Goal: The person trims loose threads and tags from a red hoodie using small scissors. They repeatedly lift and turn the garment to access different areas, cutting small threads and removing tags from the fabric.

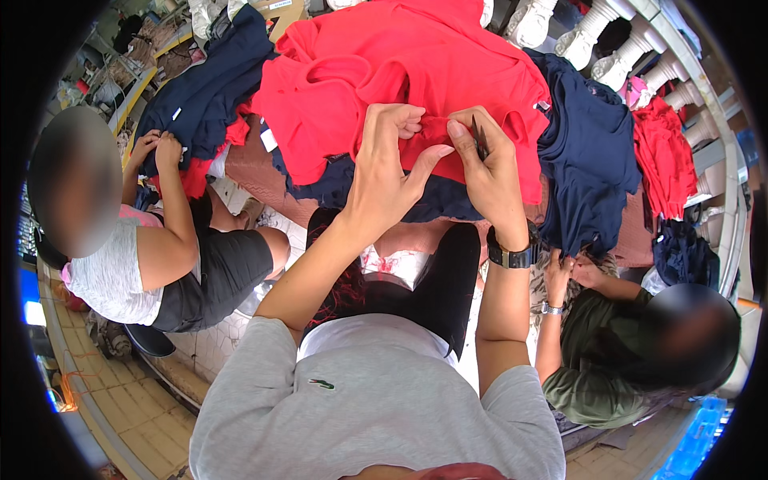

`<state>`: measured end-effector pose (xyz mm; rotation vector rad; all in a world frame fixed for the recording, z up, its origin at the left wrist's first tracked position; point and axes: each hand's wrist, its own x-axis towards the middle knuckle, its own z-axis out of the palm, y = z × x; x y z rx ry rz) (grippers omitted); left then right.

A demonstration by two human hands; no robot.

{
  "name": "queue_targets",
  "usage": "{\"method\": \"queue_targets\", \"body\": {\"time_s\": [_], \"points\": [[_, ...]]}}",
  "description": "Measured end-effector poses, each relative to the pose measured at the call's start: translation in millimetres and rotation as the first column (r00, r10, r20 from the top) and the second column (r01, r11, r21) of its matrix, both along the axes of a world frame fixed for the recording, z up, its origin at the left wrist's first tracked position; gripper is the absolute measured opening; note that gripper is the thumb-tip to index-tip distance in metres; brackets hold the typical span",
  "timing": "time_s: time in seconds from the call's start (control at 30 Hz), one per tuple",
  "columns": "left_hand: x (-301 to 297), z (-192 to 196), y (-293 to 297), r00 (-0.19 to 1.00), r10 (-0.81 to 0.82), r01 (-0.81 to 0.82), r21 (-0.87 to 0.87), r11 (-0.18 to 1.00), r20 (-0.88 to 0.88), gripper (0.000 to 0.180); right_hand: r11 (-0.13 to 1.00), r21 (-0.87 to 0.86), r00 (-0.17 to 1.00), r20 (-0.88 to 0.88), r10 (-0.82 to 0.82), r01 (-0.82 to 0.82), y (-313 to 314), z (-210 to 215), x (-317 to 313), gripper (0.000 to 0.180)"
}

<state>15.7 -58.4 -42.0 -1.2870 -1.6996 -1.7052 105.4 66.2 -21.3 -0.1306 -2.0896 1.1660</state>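
A red garment (pixel 416 64) lies spread over a pile of clothes in front of me. My left hand (pixel 388 164) pinches a fold of its fabric near the lower edge. My right hand (pixel 484 160), with a black watch on the wrist, holds a small dark cutting tool (pixel 480 138) against the same fold. Both hands are close together, fingers touching the red cloth.
Navy garments (pixel 592 160) and more red ones (pixel 664 152) are heaped on the work surface. A person at the left handles navy cloth (pixel 200 96); another person at the right in a green top (pixel 600 360) works on fabric. White balusters (pixel 632 40) stand at the far right.
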Motion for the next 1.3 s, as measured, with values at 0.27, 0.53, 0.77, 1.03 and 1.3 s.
{"method": "queue_targets", "body": {"time_s": [0.27,0.53,0.77,1.03,1.3], "points": [[-12.0,0.2,1.5,0.995,-0.082,0.088,-0.104,0.991,0.059,0.016,0.993,0.1,0.998,0.026,0.062,-0.064,3.0,-3.1,5.3,0.013],[-19.6,-2.4,-12.4,0.92,-0.227,0.294,-0.179,0.939,0.32,0.006,0.991,0.135,0.999,-0.028,0.018,-0.014,-0.6,-6.9,8.4,0.006],[-9.9,-4.3,-29.2,0.803,-0.394,0.457,-0.039,0.889,0.448,0.007,0.94,-0.095,0.928,-0.157,-0.338,0.327,-44.3,-17.7,35.5,0.011],[-10.6,-4.2,-41.3,0.852,-0.395,0.457,-0.119,0.882,0.345,0.003,0.852,-0.517,0.944,0.236,0.231,-0.079,-45.0,-28.0,37.6,0.055],[-9.4,-0.5,-45.1,0.896,-0.35,0.403,-0.168,0.9,0.274,0.006,0.861,-0.499,0.959,0.188,0.211,-0.092,-41.9,-20.3,21.5,0.048]]}}
